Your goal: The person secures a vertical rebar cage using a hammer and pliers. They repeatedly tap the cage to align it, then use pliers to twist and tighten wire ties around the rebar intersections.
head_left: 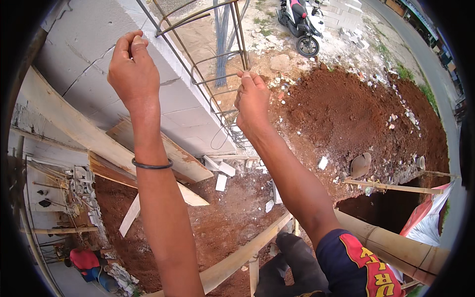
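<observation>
My left hand (133, 72) is raised in front of the pale block wall (81, 29), its thumb and fingers closed in a pinch. Whatever is between those fingertips, if anything, is too small to make out. My right hand (253, 99) is also pinched closed, with its fingertips right by a long bar of the rebar cage (238, 29). I cannot tell whether it grips the bar or something thin beside it. The cage, long steel bars with square stirrups, runs along the end of the wall. A loop of thin wire (217, 136) hangs near its lower part.
Bamboo poles (396, 247) and a plank (247, 250) cross near my legs, high above red soil. Boards (168, 153) lean against the wall. A dirt mound (341, 104), a pit (381, 213) and a parked scooter (302, 24) lie right. Another person (86, 262) bends down at lower left.
</observation>
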The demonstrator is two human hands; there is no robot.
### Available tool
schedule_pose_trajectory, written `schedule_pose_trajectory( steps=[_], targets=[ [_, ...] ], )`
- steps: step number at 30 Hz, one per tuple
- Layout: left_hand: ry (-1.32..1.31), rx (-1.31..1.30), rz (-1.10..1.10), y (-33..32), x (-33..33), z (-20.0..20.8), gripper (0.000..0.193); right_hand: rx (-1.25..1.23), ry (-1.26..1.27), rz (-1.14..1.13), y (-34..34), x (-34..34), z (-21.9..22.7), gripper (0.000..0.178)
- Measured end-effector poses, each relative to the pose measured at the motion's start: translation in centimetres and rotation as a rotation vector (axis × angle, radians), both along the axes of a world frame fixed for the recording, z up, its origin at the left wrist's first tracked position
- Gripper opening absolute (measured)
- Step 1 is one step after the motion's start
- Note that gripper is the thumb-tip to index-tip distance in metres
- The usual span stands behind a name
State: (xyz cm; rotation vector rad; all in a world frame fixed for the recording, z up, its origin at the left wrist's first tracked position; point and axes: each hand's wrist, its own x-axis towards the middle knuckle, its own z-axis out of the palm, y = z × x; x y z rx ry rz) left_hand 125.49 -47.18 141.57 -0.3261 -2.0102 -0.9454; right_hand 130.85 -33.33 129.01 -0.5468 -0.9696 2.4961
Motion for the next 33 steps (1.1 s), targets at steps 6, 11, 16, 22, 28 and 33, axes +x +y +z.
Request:
schedule_pose_trajectory(
  steps=[6, 11, 16, 22, 28, 33],
  targets=[
    [0.484, -1.401, 0.243, -2.2, -8.1, 5.5, 0.026, 0.07, 0.042, 0.029, -1.0, -4.0, 2.0, 0.017],
    [0.231, -1.634, 0.114, -2.9, -9.5, 6.3, 0.05, 0.033, 0.005, -0.007, -1.5, -5.5, 2.8, 0.016],
    [0.18, -1.644, 0.1, -2.8, -9.8, 6.6, 0.054, 0.012, -0.043, 0.018, -1.8, -7.2, 3.3, 0.016],
    [0.179, -1.596, 0.003, -2.8, -10.1, 6.9, 0.051, 0.008, -0.089, 0.019, -2.0, -7.4, 2.0, 0.017],
    [0.182, -1.531, -0.062, -3.0, -10.2, 6.9, 0.047, -0.096, -0.012, 0.055, -2.2, -9.4, 2.3, 0.014],
    [0.181, -1.527, -0.079, -3.0, -10.1, 7.0, 0.051, -0.057, 0.057, 0.177, -3.2, -10.8, 2.5, 0.016]
  ],
)
